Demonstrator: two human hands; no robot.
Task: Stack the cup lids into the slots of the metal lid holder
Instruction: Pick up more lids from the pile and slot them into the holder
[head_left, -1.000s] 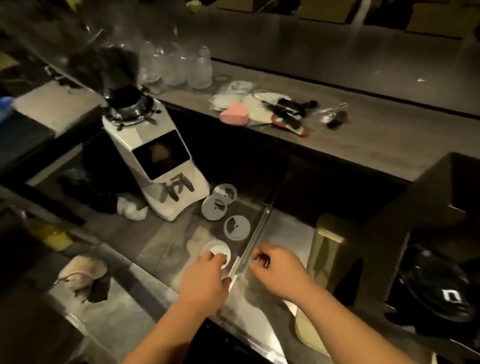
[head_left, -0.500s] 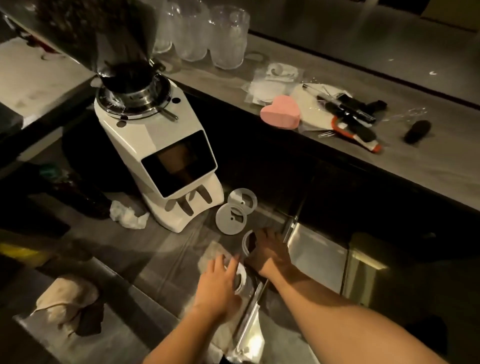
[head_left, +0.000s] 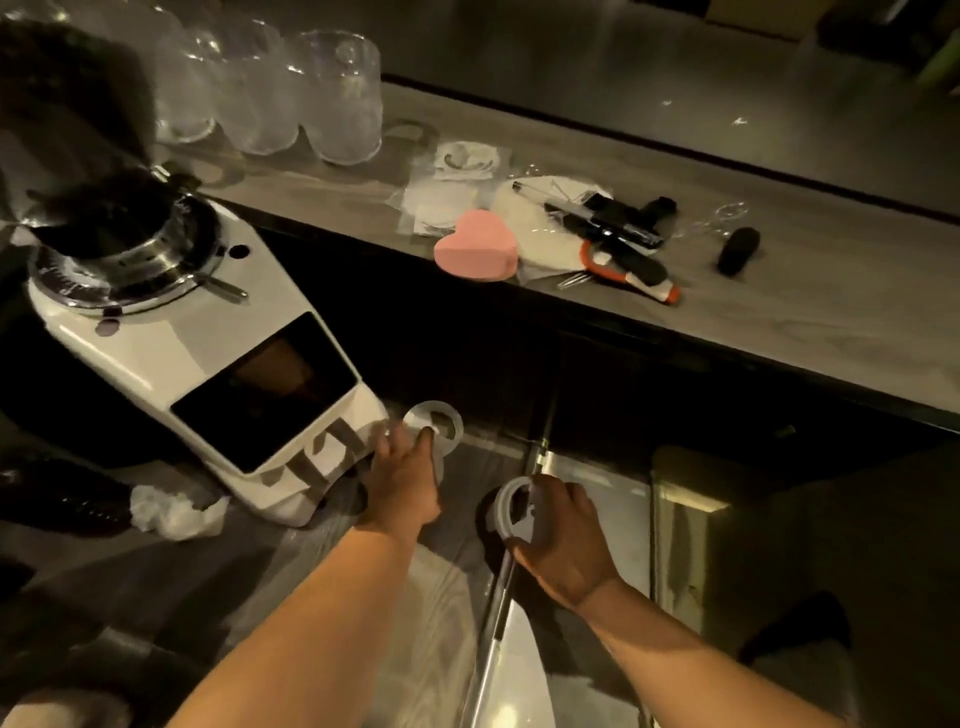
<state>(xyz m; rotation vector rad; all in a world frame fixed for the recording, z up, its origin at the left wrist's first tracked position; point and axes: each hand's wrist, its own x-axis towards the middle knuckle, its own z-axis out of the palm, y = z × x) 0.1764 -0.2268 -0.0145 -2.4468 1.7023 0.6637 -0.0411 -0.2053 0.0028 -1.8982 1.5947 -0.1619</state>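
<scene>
Head view: right hand (head_left: 563, 540) grips an upright lid (head_left: 506, 514); left hand (head_left: 405, 478) touches the far lid (head_left: 449, 415) by the grinder (head_left: 156, 353), grasp unclear; better pinch its rim

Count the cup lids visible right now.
2. One lid lies beside the grinder, touched by the left hand; a second lid is gripped by the right hand. More may hide under the hands.

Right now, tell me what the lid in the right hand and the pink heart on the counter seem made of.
The lid: probably thin plastic, pale and matte, with cut-outs. The pink heart: likely foam or sponge; rounded edges, dull surface, though dim light leaves it open.
</scene>
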